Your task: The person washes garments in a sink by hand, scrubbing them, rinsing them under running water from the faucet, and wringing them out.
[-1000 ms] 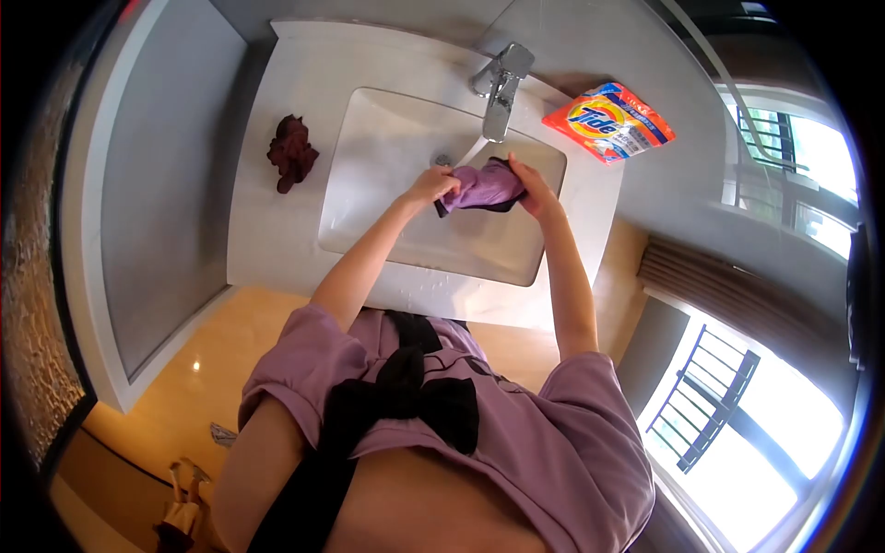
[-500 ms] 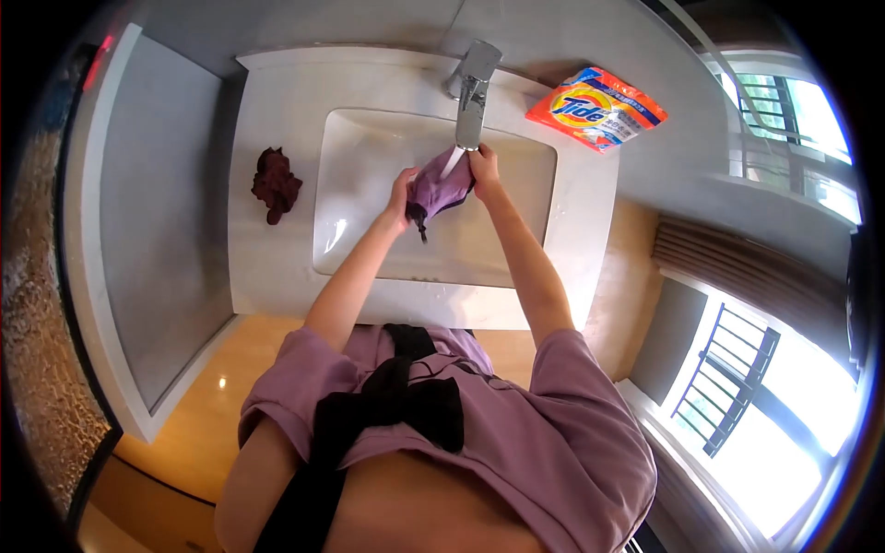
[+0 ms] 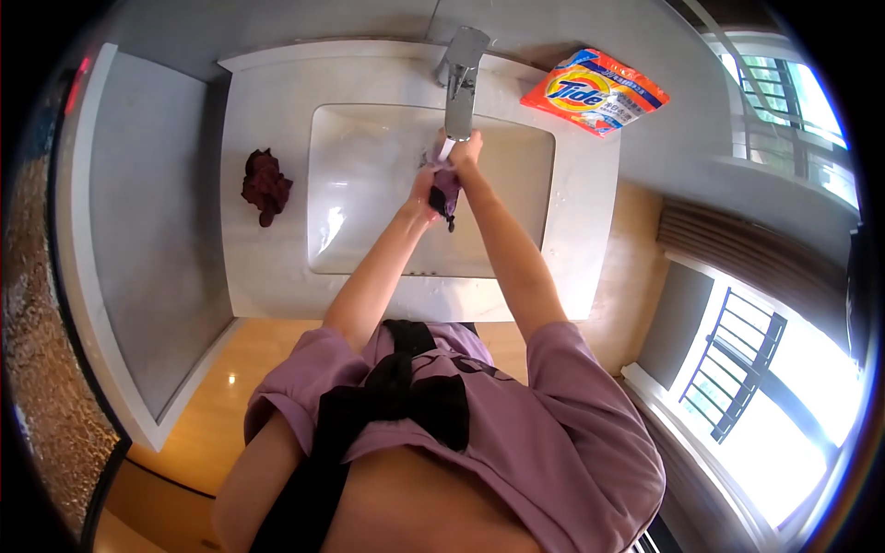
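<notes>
Water runs from the chrome faucet [image 3: 461, 97] onto a purple cloth [image 3: 446, 187] with black trim, bunched over the white sink [image 3: 369, 184]. My left hand [image 3: 424, 192] grips the cloth from the left side, its fingers partly covered by cloth and splashing water. On the other side, my right hand [image 3: 466, 152] holds the cloth close under the spout, with the fingers partly hidden behind the faucet. The two hands are near each other, and a dark end of the cloth hangs down between the wrists.
A dark red crumpled cloth [image 3: 266, 187] lies on the counter [image 3: 267, 276] left of the sink. An orange Tide bag [image 3: 595, 92] rests at the counter's back right. A window [image 3: 737, 359] is at the lower right.
My hands have come closer together under the running water, and the purple cloth, earlier spread between them, is now bunched up. The view has shifted slightly.
</notes>
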A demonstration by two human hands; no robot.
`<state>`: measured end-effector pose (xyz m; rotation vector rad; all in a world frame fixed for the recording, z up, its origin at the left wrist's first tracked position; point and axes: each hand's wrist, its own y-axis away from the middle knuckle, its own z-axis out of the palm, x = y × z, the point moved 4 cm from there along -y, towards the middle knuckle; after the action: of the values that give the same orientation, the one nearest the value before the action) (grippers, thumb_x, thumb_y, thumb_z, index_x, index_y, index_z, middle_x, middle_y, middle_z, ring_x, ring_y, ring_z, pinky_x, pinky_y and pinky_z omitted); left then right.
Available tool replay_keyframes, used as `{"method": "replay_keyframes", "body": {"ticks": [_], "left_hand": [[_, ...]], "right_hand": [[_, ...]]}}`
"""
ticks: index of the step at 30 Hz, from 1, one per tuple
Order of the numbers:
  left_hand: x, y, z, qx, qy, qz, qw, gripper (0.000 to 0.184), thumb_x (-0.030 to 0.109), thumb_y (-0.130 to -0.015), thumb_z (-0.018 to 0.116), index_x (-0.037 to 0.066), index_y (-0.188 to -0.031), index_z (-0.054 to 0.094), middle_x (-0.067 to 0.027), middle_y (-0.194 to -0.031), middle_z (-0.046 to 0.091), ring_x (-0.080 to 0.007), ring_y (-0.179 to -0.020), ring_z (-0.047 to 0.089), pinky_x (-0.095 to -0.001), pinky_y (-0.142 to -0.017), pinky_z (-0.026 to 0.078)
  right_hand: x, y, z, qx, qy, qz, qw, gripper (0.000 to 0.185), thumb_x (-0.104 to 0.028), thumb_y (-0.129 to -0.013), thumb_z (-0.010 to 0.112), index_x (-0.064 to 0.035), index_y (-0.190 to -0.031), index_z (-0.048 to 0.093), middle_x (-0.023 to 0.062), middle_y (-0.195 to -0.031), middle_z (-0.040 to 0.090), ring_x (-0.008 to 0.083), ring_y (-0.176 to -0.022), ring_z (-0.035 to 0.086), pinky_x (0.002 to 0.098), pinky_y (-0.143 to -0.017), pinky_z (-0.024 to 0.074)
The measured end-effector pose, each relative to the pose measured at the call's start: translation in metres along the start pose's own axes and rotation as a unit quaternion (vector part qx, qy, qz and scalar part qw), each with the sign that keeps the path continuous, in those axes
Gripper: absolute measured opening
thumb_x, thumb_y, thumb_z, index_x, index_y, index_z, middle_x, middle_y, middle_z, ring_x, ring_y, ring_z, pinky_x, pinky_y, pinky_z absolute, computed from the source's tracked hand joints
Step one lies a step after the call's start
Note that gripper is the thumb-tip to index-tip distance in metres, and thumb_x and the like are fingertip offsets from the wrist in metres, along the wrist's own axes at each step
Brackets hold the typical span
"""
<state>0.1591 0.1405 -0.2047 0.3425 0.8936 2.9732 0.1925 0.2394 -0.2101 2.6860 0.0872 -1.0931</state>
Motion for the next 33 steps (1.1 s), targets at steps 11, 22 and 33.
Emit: {"method": "replay_keyframes", "body": {"ticks": [11,22,33], "left_hand": [[0.015,0.013,0.01,-0.019,0.057,-0.025,0.998,0.031,0.038,-0.087,0.036,0.012,-0.097,0.05,-0.0019,-0.09,0.056,-0.0162,-0.085,0.056,-0.0326,-0.073,0.047],[0.014,-0.013,-0.033,-0.05,-0.027,0.012,0.998,0.025,0.031,-0.082,0.039,0.012,-0.085,0.054,-0.0026,-0.08,0.058,-0.0138,-0.072,0.057,-0.0283,-0.064,0.049],[0.023,0.017,0.033,0.048,0.004,0.0,0.999,0.018,0.025,-0.081,0.049,0.009,-0.087,0.053,-0.0018,-0.078,0.058,-0.014,-0.066,0.056,-0.0236,-0.056,0.048]], "right_hand": [[-0.028,0.04,0.009,0.087,0.107,-0.062,0.989,0.033,-0.029,-0.067,0.058,0.0036,-0.072,0.061,0.0229,-0.072,0.06,0.038,-0.07,0.059,0.043,-0.069,0.0466],[-0.053,0.077,-0.032,0.002,-0.016,-0.068,0.998,0.025,-0.025,-0.064,0.061,0.0,-0.066,0.06,0.0207,-0.065,0.058,0.0368,-0.065,0.058,0.0417,-0.062,0.0465],[-0.039,0.021,-0.053,0.039,-0.034,0.016,0.999,0.023,-0.02,-0.064,0.061,-0.0006,-0.076,0.064,0.0201,-0.071,0.061,0.0341,-0.069,0.06,0.0387,-0.064,0.0475]]}}
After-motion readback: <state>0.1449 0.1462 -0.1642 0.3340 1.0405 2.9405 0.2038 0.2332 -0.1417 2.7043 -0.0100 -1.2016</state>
